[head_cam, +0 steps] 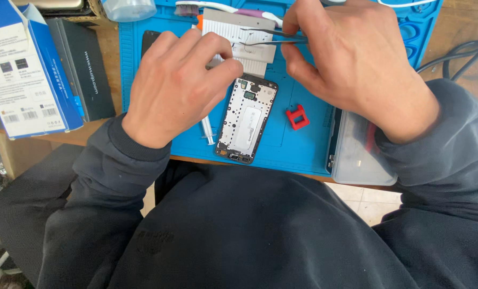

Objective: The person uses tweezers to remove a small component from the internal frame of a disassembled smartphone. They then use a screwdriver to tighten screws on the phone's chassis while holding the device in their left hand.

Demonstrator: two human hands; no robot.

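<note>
Tweezers [273, 36] pinched in my right hand [356, 69] work at the white strip [239, 32]; left hand [177, 85] steadies it, phone frame [247, 118] at six o'clock; next move needs fine placement.

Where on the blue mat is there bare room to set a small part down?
Bare blue silicone mat lies between the opened phone frame and the clear plastic box, apart from the small red block. The top is crowded: both hands, the right hand with metal tweezers, over a white ribbed tray.

Your left hand [177, 88] hides the syringe [208, 130] barrel at ten o'clock of the opened phone [247, 118]; the toothbrush [225, 9] is cut off at twelve o'clock.
</note>
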